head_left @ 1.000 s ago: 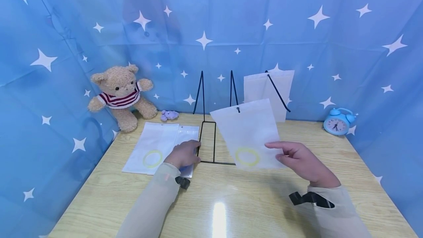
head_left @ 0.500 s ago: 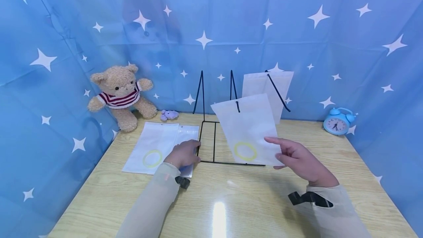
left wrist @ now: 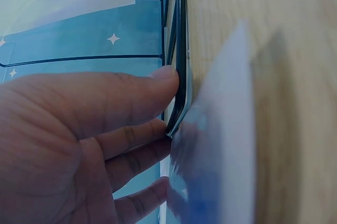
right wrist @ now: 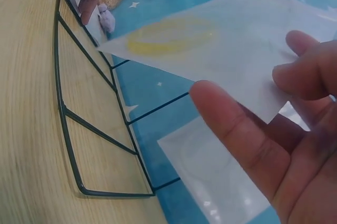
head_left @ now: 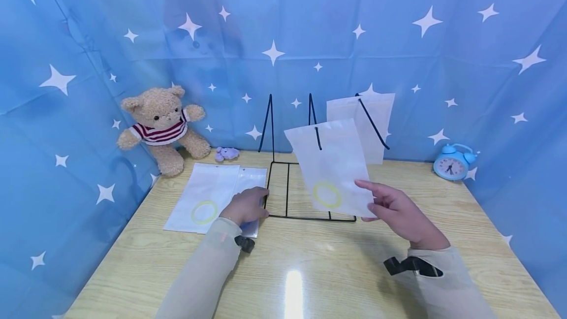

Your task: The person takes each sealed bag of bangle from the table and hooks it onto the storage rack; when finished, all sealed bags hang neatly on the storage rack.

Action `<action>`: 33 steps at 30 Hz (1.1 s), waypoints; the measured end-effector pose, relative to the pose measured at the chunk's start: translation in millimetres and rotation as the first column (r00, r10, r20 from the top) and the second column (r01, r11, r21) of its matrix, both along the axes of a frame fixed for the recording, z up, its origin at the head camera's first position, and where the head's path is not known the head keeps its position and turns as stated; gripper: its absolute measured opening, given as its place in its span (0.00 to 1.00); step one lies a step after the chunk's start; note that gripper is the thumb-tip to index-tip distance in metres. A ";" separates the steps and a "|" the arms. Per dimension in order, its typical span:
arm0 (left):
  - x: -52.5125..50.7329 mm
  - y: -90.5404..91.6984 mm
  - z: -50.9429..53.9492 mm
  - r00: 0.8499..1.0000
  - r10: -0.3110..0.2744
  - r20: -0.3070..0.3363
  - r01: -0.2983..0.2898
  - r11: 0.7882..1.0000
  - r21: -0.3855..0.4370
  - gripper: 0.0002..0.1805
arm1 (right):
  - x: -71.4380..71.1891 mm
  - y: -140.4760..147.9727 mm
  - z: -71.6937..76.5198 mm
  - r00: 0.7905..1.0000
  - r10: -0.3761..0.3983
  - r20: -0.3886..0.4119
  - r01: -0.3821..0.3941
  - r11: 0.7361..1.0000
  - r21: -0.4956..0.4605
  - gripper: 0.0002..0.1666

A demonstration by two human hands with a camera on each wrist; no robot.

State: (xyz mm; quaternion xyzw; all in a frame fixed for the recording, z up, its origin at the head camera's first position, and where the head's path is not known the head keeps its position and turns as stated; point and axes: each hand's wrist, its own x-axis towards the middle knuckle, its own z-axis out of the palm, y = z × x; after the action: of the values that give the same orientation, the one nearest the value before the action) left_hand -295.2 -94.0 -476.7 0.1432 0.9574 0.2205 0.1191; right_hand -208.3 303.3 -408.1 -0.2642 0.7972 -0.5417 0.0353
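My left hand (head_left: 245, 206) holds the left side of a black wire display rack (head_left: 305, 218); in the left wrist view its thumb lies against the wire (left wrist: 181, 34) with the fingers below. A white translucent bag (head_left: 336, 161) with a yellow ring near its bottom hangs tilted from the rack's middle hook. My right hand (head_left: 400, 215) pinches that bag's lower right corner between thumb and fingers, as the right wrist view shows at the bag (right wrist: 247, 45). Another white bag (head_left: 378, 117) hangs on the right hook, partly hidden behind the first. The left hook carries nothing.
White bags (head_left: 214, 181) lie flat on the table left of the rack, one showing a yellow ring. A teddy bear (head_left: 159, 119) and a small purple toy (head_left: 227, 153) sit at the back left. A blue alarm clock (head_left: 452, 162) stands at the back right before a starry curtain.
My right hand has moved slightly up and left, and the bag has slid back along the middle hook, so more of the hook's tip shows in front. The left hand has stayed put.
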 end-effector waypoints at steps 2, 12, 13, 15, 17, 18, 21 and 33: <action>-0.2 0.0 -0.1 1.000 0.000 -0.001 0.000 1.000 0.000 0.38 | -0.6 -0.8 -0.9 1.000 -0.013 -0.003 0.013 1.000 -0.003 0.34; -2.2 0.0 -0.2 1.000 -0.010 -0.002 0.010 1.000 -0.012 0.38 | -5.4 -6.6 -9.6 0.999 -0.024 -0.042 0.018 0.992 -0.125 0.33; -2.5 -0.1 -0.3 1.000 -0.012 -0.003 0.012 1.000 -0.014 0.38 | -5.7 -7.3 -10.3 0.999 -0.024 -0.043 0.018 0.990 -0.137 0.32; -2.5 -0.2 -0.4 1.000 -0.015 -0.004 0.015 1.000 -0.016 0.38 | -6.1 -8.4 -11.4 0.998 -0.031 -0.048 0.024 0.988 -0.150 0.32; -2.1 -0.3 -0.4 1.000 -0.018 -0.004 0.018 1.000 -0.015 0.38 | -6.4 -9.3 -12.3 0.998 -0.039 -0.048 0.031 0.987 -0.155 0.32; -2.1 -0.4 -0.3 1.000 -0.020 -0.005 0.020 1.000 -0.015 0.38 | -6.6 -9.5 -12.7 0.998 -0.041 -0.048 0.032 0.987 -0.159 0.33; -2.0 -0.7 0.0 1.000 -0.021 -0.007 0.021 1.000 -0.013 0.38 | -7.5 -10.1 -13.9 0.998 -0.042 -0.046 0.033 0.984 -0.176 0.34; -0.5 -0.5 0.7 1.000 -0.025 -0.004 0.025 1.000 -0.010 0.38 | -10.1 -18.0 -22.9 0.996 -0.024 -0.083 -0.003 0.950 -0.312 0.33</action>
State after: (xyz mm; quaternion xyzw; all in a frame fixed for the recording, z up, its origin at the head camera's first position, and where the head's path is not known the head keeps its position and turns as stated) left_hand -295.7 -94.5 -476.0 0.1548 0.9570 0.2138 0.1204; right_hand -218.4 285.3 -431.0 -0.2853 0.7038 -0.6491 -0.0437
